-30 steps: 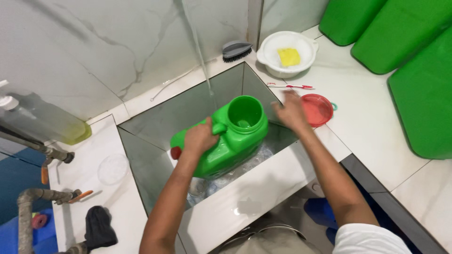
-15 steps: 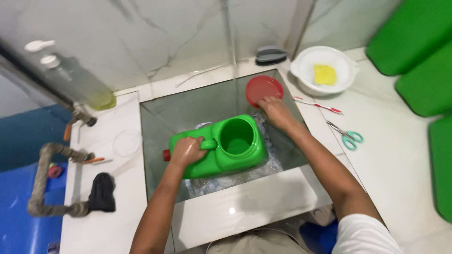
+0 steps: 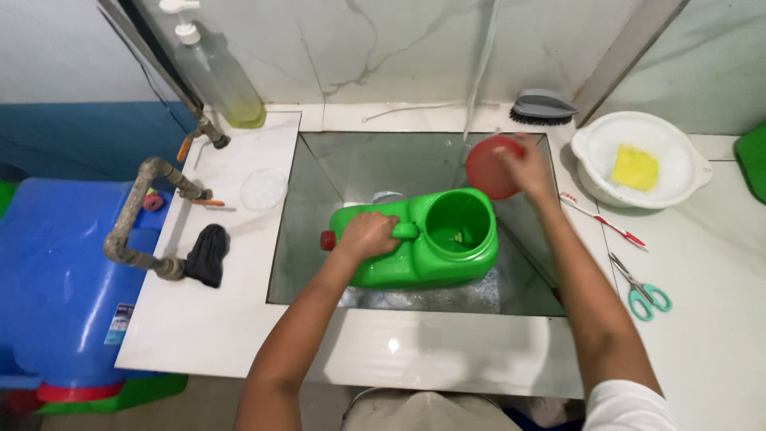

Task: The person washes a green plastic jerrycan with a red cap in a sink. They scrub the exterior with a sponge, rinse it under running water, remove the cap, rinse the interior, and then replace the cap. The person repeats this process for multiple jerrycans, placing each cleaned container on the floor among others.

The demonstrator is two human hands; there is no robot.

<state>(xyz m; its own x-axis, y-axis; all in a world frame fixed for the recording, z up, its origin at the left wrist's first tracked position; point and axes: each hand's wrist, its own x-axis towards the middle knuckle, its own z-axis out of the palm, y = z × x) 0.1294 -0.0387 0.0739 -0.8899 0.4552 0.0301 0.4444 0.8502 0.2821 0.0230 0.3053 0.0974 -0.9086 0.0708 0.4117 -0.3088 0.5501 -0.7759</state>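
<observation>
A bright green plastic jerrycan (image 3: 431, 247) lies in the sunken basin (image 3: 311, 191), its wide round mouth facing up. My left hand (image 3: 369, 235) grips its handle, close to a small red cap at the left end. My right hand (image 3: 525, 166) holds a round red lid (image 3: 491, 168) above the basin's far right side, under a thin stream of water (image 3: 477, 88) that falls along the wall. Water and foam lie around the jerrycan's base.
A white bowl (image 3: 598, 172) with a yellow sponge (image 3: 635, 166), a grey brush (image 3: 542, 107), a toothbrush (image 3: 606, 223) and teal scissors (image 3: 642, 289) lie on the right counter. On the left are a soap dispenser (image 3: 215, 76), a pipe tap (image 3: 136, 215), a black cloth (image 3: 206, 254) and a blue drum (image 3: 48, 279).
My right hand picked the red lid off the counter and carried it over the basin into the water stream. The left hand kept its hold on the jerrycan's handle.
</observation>
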